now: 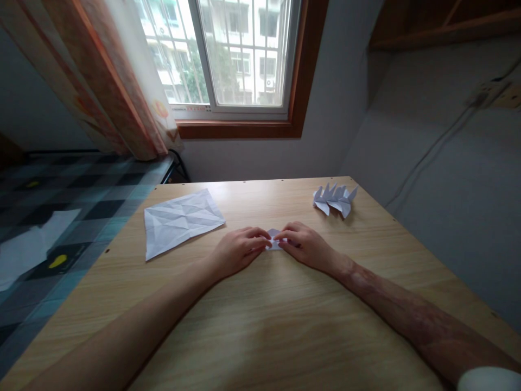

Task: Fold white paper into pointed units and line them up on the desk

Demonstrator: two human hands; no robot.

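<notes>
The left hand has its fingers bent, and they and the thumb are pinching the left side of a small folded paper. The right hand mirrors it from the other side, fingers curled inward and the thumb tucked low, pinching the right side of the same paper. So the paper sits between the two sets of fingertips, down at the surface of the desk, with a bluntly pointed upper edge peeking out beyond the fingers; its finer folds are covered from where I stand.

Just beyond the left hand and to its left, a creased sheet lies spread out, crossed with fold lines. Beyond the right hand and a little to its right stands a spiky paper piece, its white points sticking up and out, well apart from the fingers. Nearer the person than the right hand, by the forearm, the edge of something white and rounded shows, too little of it to name.

Farther out on the left hand's side is a bed with a checked cover, and white paper lies on it. Straight ahead, past both hands and the far edge of the desk, is a barred window, with an orange patterned curtain to its left
</notes>
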